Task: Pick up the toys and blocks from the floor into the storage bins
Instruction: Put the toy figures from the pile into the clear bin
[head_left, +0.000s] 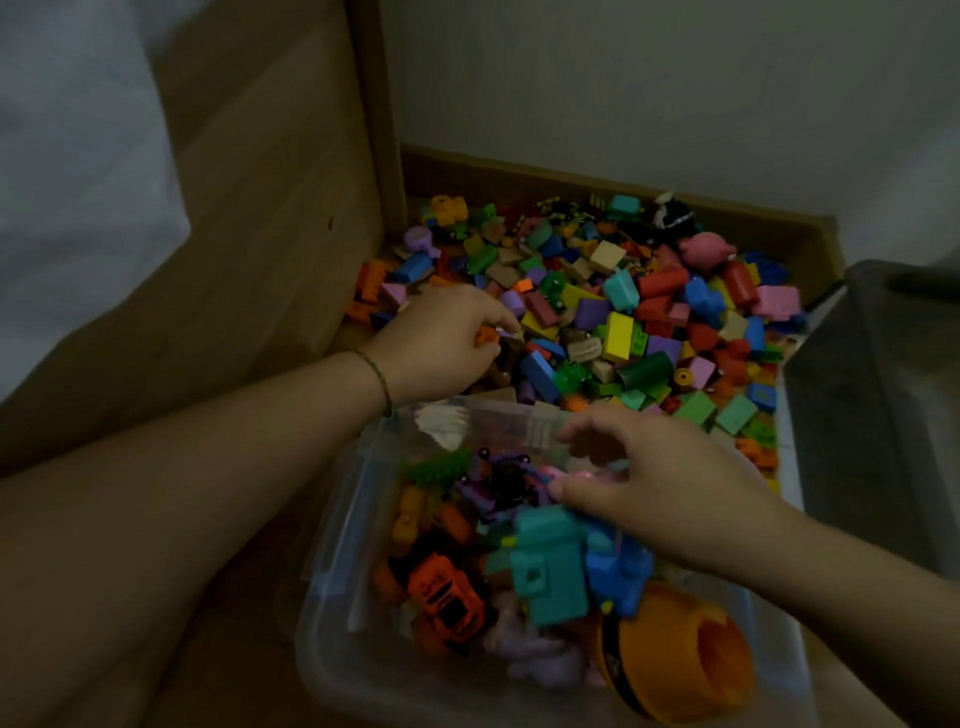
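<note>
Head view:
- Block pile (597, 306): many coloured blocks and small toys lie heaped on the floor in the far corner, bounded by a wooden panel (249, 218) on the left and a white wall (649, 88) behind.
- Clear storage bin (332, 597): sits near the camera, just in front of the pile. It holds an orange toy car (447, 597), a teal block (550, 566), a blue block (613, 566), a purple toy (498, 488) and an orange cup (691, 660) lying on its side.
- Left hand (441, 348): reaches into the near-left edge of the pile, fingers curled closed around an orange block (485, 336). A thin bracelet (379, 376) circles the wrist.
- Right hand (660, 488): hovers above the bin, fingers spread loosely apart; whether it touches the pink piece (582, 475) below cannot be told.
- Grey bin (883, 395): stands at the right, beside the pile.
</note>
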